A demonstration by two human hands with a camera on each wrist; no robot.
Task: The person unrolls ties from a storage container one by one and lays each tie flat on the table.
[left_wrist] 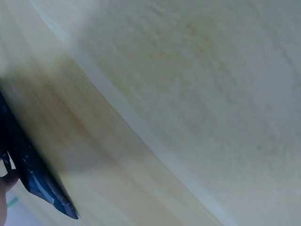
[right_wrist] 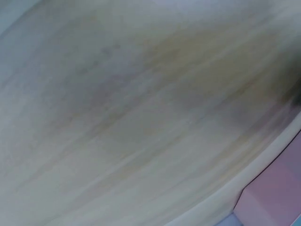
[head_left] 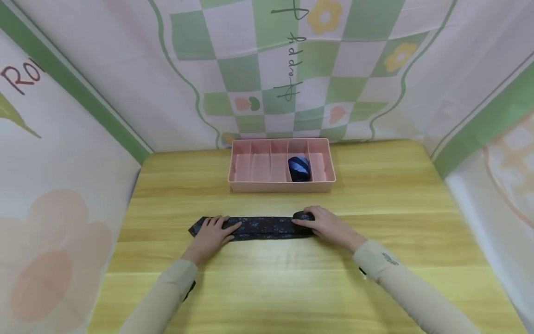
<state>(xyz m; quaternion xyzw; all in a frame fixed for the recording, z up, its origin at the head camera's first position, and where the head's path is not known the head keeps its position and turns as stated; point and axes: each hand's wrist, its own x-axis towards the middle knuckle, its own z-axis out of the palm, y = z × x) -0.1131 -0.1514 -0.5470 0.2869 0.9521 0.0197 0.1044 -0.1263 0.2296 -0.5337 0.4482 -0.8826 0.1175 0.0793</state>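
Note:
A dark necktie [head_left: 263, 225] with small blue flowers lies stretched sideways on the table, its pointed tip at the left. Its right end is wound into a small roll [head_left: 298, 216], which my right hand [head_left: 331, 227] grips between thumb and fingers. Near the tip, my left hand [head_left: 210, 239] rests on the fabric with spread fingers. The left wrist view catches the tie's pointed end [left_wrist: 35, 172] and a bit of a finger at its left edge. Neither the right hand nor the roll can be made out in the right wrist view.
Behind the tie stands a pink divided box [head_left: 280, 187], its corner also low in the right wrist view [right_wrist: 273, 193]. A rolled blue striped tie [head_left: 299, 169] sits in its second compartment from the right. Printed cloth [head_left: 275, 69] hangs behind the wooden table [head_left: 267, 287] and at both sides.

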